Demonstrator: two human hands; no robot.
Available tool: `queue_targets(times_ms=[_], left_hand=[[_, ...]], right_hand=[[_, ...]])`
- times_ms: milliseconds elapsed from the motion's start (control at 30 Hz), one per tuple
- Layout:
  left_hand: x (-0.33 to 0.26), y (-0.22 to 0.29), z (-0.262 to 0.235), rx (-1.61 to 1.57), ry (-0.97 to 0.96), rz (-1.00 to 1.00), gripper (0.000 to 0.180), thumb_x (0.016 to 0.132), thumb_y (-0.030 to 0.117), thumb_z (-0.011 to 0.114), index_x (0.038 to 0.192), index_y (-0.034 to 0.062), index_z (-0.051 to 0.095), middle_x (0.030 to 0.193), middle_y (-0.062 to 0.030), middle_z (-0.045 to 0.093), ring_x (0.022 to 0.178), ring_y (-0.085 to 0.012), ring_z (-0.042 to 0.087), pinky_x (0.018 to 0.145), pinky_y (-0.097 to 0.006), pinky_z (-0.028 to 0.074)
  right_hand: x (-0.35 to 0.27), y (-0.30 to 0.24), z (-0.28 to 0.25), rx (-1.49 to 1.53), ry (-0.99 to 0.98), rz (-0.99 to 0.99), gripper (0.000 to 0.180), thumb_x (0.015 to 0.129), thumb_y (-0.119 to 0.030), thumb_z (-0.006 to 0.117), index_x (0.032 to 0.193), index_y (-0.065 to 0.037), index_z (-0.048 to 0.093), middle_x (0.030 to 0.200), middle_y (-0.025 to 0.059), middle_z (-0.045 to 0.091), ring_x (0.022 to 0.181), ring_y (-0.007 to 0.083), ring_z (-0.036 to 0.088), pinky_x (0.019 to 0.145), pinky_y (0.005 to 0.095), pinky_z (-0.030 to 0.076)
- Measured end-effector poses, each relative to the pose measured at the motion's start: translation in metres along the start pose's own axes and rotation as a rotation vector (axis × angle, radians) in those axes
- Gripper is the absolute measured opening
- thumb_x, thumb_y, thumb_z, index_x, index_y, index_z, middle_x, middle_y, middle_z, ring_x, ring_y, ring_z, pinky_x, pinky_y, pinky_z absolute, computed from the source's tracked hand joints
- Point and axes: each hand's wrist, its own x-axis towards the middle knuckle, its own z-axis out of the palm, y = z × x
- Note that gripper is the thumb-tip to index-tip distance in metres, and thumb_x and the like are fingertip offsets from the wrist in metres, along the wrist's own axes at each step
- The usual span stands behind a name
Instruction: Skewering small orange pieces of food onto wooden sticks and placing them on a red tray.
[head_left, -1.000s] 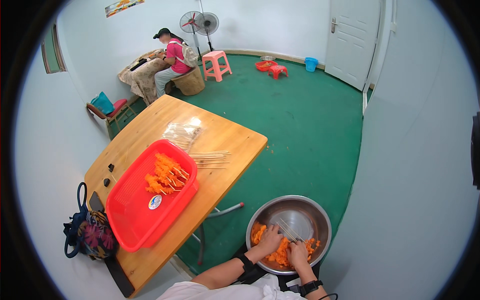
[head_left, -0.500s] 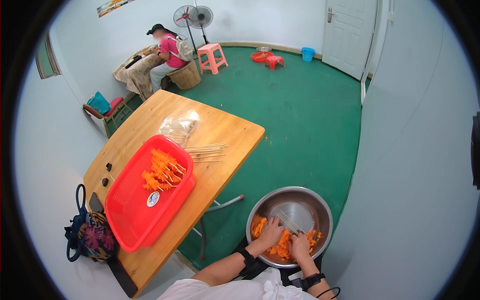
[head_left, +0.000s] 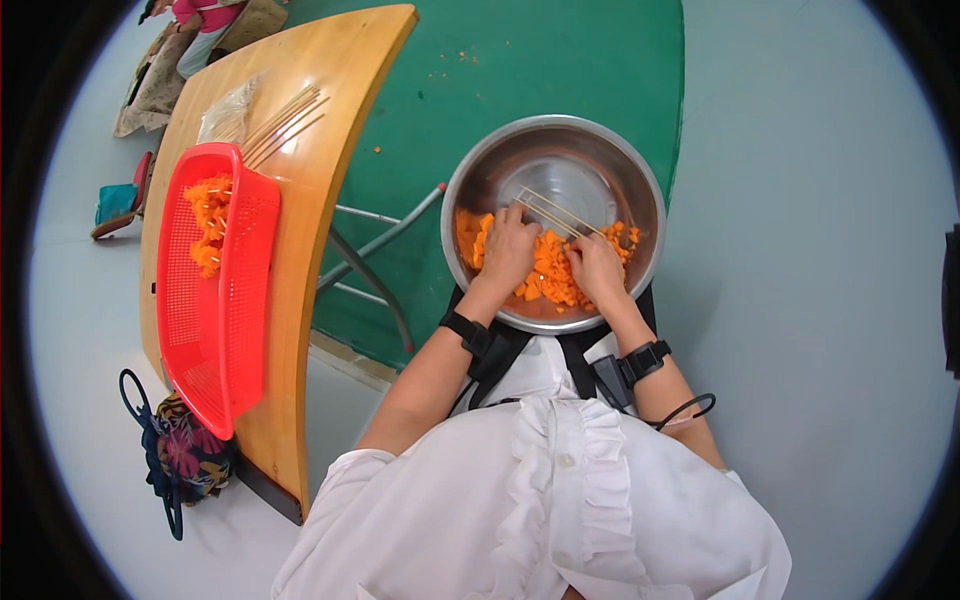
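Observation:
A wide steel bowl (head_left: 652,185) rests at my lap, with wet, soft-looking orange food pieces (head_left: 552,272) along its near side. In it, my left hand (head_left: 510,250) reaches down among the pieces at the left, fingers bent together; what they grip is hidden. A few thin wooden skewers (head_left: 548,212) slant across the bowl between my hands. My right hand (head_left: 597,268) pinches their near right ends, its fingertips close to the orange pieces.
On the wooden table (head_left: 330,130) at the left stands a red plastic basket (head_left: 250,290) holding loaded orange skewers (head_left: 208,215). Loose sticks (head_left: 285,125) and a clear bag (head_left: 228,112) lie beyond it. Table legs (head_left: 375,245) stick out near the bowl. A patterned bag (head_left: 190,450) hangs by the table.
My view has tilted down and turned, so the bowl appears higher and the far room has mostly left the picture. Both hands remain in the bowl with the skewers between them.

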Motion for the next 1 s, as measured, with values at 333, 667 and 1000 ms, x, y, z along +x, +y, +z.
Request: queue_targets(times_ms=[333,667,1000], left_hand=[[-0.01,0.001,0.005,0.007,0.023,0.002,0.018,0.069,0.001,0.056,0.084,0.0028,0.066,0.094,-0.0155,0.052,0.092,-0.0305,0.048,0.08,-0.037,0.041],[-0.007,-0.005,0.004,-0.008,-0.044,0.026,0.019,0.071,0.0,0.052,0.085,0.0024,0.065,0.085,-0.0123,0.055,0.087,-0.0295,0.049,0.077,-0.038,0.041],[-0.004,-0.013,0.009,-0.042,0.008,-0.052,0.019,0.07,0.0,0.055,0.086,0.0026,0.065,0.08,-0.012,0.057,0.083,-0.0294,0.052,0.075,-0.039,0.042]], right_hand=[[-0.003,-0.005,-0.004,-0.056,0.116,-0.039,0.011,0.071,-0.003,0.059,0.081,0.0,0.056,0.082,0.0158,0.054,0.081,0.0326,0.055,0.072,0.0405,0.046],[0.02,0.004,0.004,-0.241,0.041,-0.021,0.008,0.075,-0.005,0.054,0.081,0.001,0.057,0.086,0.0168,0.054,0.083,0.0333,0.056,0.068,0.0417,0.049],[0.002,-0.004,-0.022,0.085,0.145,-0.005,0.01,0.081,-0.012,0.053,0.084,-0.003,0.056,0.076,0.0152,0.058,0.076,0.0321,0.057,0.066,0.0415,0.046]])
